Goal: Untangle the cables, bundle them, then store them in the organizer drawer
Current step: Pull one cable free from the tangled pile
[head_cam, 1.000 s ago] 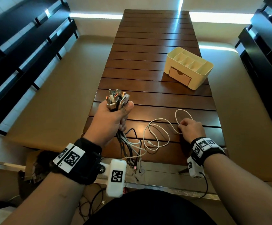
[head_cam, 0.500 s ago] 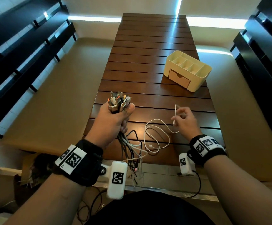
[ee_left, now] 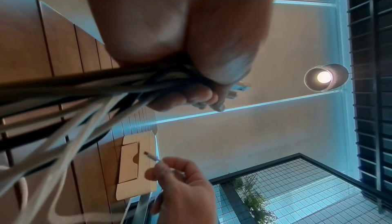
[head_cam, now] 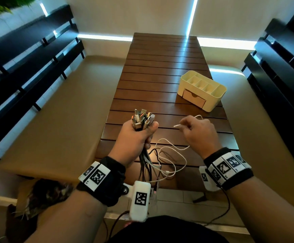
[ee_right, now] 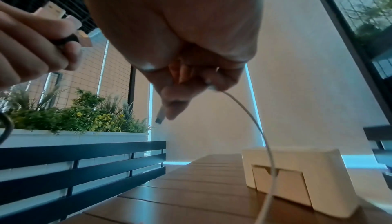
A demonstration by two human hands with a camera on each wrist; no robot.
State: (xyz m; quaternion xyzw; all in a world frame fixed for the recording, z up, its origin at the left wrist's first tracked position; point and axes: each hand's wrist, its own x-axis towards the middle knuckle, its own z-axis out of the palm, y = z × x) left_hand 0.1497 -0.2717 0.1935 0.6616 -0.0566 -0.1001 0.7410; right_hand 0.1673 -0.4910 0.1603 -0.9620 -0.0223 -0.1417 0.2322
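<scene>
My left hand (head_cam: 135, 135) grips a bundle of cables (head_cam: 142, 118) upright above the near end of the wooden table (head_cam: 160, 71), plug ends fanned out on top; the loose tails (head_cam: 148, 165) hang below the fist. My right hand (head_cam: 197, 132) pinches the end of a white cable (head_cam: 170, 148), its plug (head_cam: 177, 125) pointing left toward the bundle. That cable loops down to the table and back into the hanging tails. The cream organizer (head_cam: 202, 90) stands farther back on the right, its front drawer (head_cam: 193, 99) closed. In the right wrist view the white cable (ee_right: 250, 118) arcs down before the organizer (ee_right: 297, 177).
Dark slatted benches (head_cam: 28, 67) flank the table on both sides, another (head_cam: 279, 71) on the right. A planter with green plants (ee_right: 74, 115) stands behind the left railing. A ceiling lamp (ee_left: 324, 76) shows in the left wrist view.
My right hand has lifted off the table with the white cable's end and moved up and left toward the bundle. The left hand has kept its grip and risen slightly.
</scene>
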